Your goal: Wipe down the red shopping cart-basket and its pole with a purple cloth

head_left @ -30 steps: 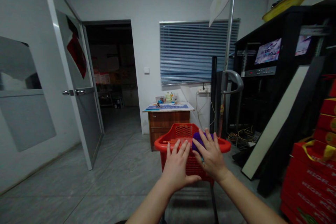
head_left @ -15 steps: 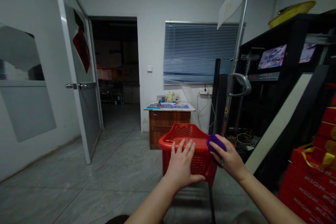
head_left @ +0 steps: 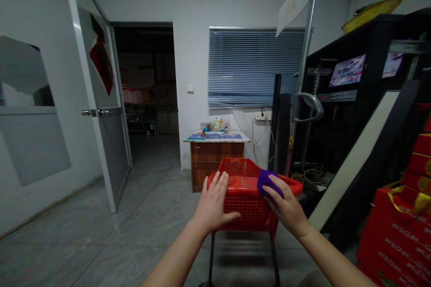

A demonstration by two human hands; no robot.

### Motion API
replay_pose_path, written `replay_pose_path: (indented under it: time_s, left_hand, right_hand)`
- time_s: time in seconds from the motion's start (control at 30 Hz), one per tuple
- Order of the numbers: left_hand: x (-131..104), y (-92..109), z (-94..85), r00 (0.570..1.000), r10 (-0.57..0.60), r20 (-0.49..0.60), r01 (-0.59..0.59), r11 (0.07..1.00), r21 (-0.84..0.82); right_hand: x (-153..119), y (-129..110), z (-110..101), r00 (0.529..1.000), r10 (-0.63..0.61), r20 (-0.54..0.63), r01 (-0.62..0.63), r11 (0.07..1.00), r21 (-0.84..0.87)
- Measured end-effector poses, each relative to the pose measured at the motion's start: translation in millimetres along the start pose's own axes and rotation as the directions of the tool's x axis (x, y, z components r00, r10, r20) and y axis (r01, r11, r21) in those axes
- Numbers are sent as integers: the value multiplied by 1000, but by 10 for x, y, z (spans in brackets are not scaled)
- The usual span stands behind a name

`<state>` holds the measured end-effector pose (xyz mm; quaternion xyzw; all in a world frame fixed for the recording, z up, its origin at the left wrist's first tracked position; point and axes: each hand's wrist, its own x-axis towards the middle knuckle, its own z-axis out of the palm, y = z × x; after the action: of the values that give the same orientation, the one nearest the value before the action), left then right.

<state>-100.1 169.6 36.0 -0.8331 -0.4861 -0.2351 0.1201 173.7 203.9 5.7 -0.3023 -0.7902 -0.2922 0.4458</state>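
In front of me stands a red plastic shopping cart [head_left: 247,210] on dark legs, its basket wall full of small openings. My left hand [head_left: 213,204] lies at the left part of the cart's near rim, fingers stretched out and the thumb apart, holding nothing. My right hand [head_left: 286,202] grips a purple cloth [head_left: 264,181] and presses it against the rim right of the middle. The fingers curl over the cloth, so part of it is hidden.
Behind the cart is a brown wooden cabinet [head_left: 217,152] with small items on top. An open door [head_left: 116,143] stands at the left. Red boxes [head_left: 392,228] are stacked at the right, near a leaning pale board [head_left: 357,157] and a dark rack [head_left: 377,38].
My left hand has slid left along the rim. The right hand with the purple cloth has also shifted slightly left, uncovering the rim's right end.
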Motion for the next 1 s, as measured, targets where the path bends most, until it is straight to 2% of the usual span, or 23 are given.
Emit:
replay_pose_path:
  time_s: [0.07, 0.13, 0.33, 0.43, 0.5, 0.6, 0.8, 0.9, 1.0]
  left_hand:
    - [-25, -47, -33, 999, 31, 23, -31, 999, -20]
    - [-36, -5, -40, 998, 60, 30, -59, 997, -55]
    - [-8, 230, -5, 998, 56, 9, -55, 994, -97]
    - [0, 268, 9, 999, 51, -1, -51, 994, -94]
    - [-3, 263, 17, 999, 49, 6, -48, 995, -84]
    - [-15, 225, 32, 997, 77, 32, -75, 995, -60]
    - [-20, 217, 49, 991, 131, 36, -129, 990, -57]
    - [2, 290, 46, 992, 115, 42, -112, 991, -80]
    - [21, 357, 52, 996, 84, 27, -81, 991, -107]
  right_hand:
    - [-42, 53, -38, 999, 31, -35, -31, 999, -6]
    - [-18, 3, -23, 998, 38, -56, -39, 999, -4]
    - [227, -477, 228, 996, -94, -10, 94, 995, 45]
    - [255, -572, 288, 990, -144, 15, 143, 988, 55]
    - [205, -518, 264, 988, -155, 17, 153, 987, 53]
    - [46, -304, 153, 987, -156, 28, 155, 987, 49]
    - [-266, 155, -103, 998, -49, 31, 49, 999, -15]
    - [-233, 141, -126, 1000, 6, 5, -6, 1000, 6]
    - [-79, -57, -32, 1000, 2, -18, 0, 996, 84]
